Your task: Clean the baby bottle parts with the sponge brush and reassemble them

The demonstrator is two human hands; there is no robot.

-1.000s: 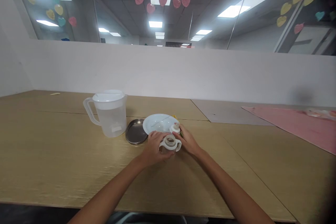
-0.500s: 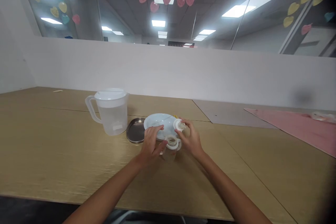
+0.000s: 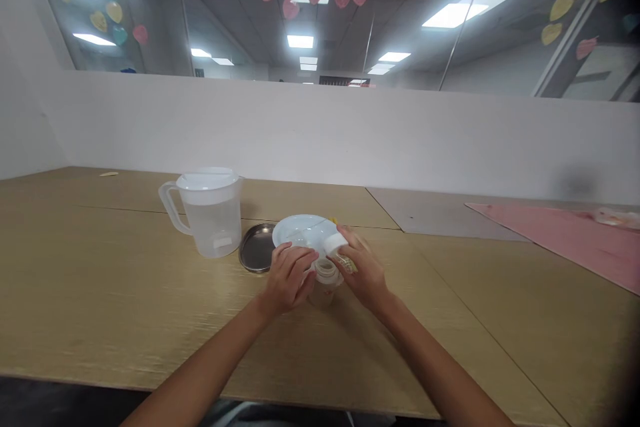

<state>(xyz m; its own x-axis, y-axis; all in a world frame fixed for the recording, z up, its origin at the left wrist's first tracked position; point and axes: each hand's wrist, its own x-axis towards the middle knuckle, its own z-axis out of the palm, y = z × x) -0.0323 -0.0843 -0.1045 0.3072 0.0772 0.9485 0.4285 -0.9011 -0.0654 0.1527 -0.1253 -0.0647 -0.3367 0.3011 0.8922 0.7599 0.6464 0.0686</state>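
A small clear bottle point(image 3: 323, 293) stands upright on the table with its round mouth uncovered, and a pale handle shows on its right side. Curled against the bottle's left side is my left hand point(image 3: 287, 280), its thumb on the near side and its fingers by the rim. My right hand point(image 3: 366, 272) pinches a white cap point(image 3: 334, 244) just above and to the right of the mouth, apart from it. Something clear and ribbed shows under the cap, partly covered by my fingers. Behind the hands lies a pale oval plate point(image 3: 285, 228) with a transparent item on it.
A translucent lidded pitcher point(image 3: 213, 220) with liquid stands at the left. Beside it is a round metal dish point(image 3: 256, 250). Something yellow point(image 3: 334, 220) sits at the plate's far edge. A pink sheet point(image 3: 560, 230) and a grey sheet point(image 3: 440, 213) lie at the right.
My right hand has tilted the white cap over and brought it lower and left, nearer the bottle's mouth. The fingers of my left hand have curled in closer around the bottle.
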